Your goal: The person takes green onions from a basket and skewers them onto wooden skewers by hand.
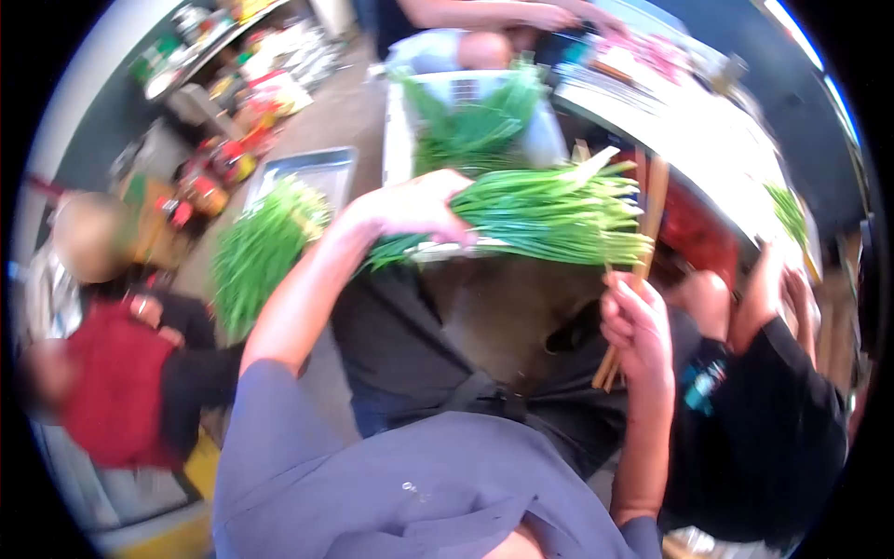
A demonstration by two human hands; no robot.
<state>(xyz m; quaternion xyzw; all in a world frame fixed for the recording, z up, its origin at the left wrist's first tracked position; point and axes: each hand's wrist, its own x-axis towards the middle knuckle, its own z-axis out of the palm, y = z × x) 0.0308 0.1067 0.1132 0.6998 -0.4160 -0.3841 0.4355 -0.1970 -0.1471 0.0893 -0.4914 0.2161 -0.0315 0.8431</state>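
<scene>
A thick bunch of garlic chives (559, 214) lies sideways in front of me, pale cut ends to the right. My left hand (419, 210) is closed round its leafy end. Just below the cut ends, my right hand (638, 321) is closed with the fingertips pinched. Whatever it may hold is too small to make out. Thin wooden bars (656, 210) run behind the right hand and the stalk ends. Beyond the bunch, a white plastic crate (399, 140) holds more chives (480, 126). Another heap of chives (270, 247) lies to the left, over a metal tray (343, 172).
On the right stands a long white table (717, 140) with chives (787, 214) near its edge. A person in black (764, 438) sits close on my right, one in red (121, 382) on my left. Another person's arm (484, 13) shows beyond the crate. Jars (205, 191) stand at left.
</scene>
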